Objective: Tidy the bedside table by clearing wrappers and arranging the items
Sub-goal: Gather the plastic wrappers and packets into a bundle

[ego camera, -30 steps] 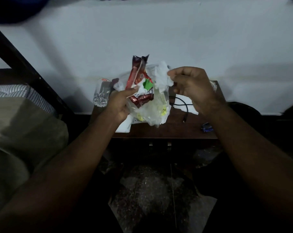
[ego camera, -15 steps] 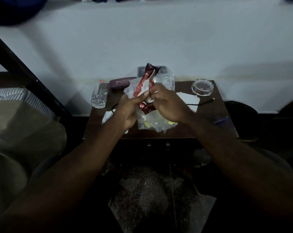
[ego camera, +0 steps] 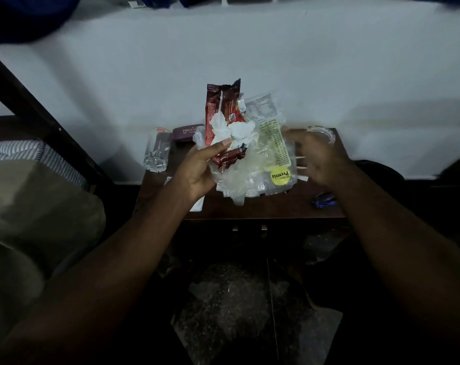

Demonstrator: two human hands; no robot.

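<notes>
The bundle of wrappers [ego camera: 246, 151] sits at the centre of the frame, lifted clear above the bedside table [ego camera: 263, 206]; it consists of a dark red snack wrapper [ego camera: 222, 106] standing upright at the upper left of the bundle, a crumpled white tissue [ego camera: 234, 131] in front of it, and a clear plastic bag [ego camera: 268, 159] with printed green text and a round yellow label [ego camera: 280, 175] at the lower right. The left hand [ego camera: 199, 169] grips the bundle from the left, thumb pressed across the front of the red wrapper and tissue, fingers closed behind; the right hand [ego camera: 315, 156] is just right of the clear bag with fingers spread, and contact with the bag cannot be confirmed because the hand is blurred.

On the table, left of the bundle, a clear drinking glass [ego camera: 157, 150] stands upright near the table's left rear corner; a dark purple case [ego camera: 188, 133] with pale lettering lies just beside it, against the wall [ego camera: 250, 48]; a clear round dish [ego camera: 325, 134] sits at the right rear corner, partly hidden by the right hand; a small blue-purple wrapper [ego camera: 325, 201] lies near the right front edge; white paper [ego camera: 198, 204] shows under the left wrist.

A striped cloth [ego camera: 25, 154] and a pale pillow [ego camera: 33, 206] occupy the left of the frame; a dark bed-frame post [ego camera: 39, 111] crosses diagonally above them.
</notes>
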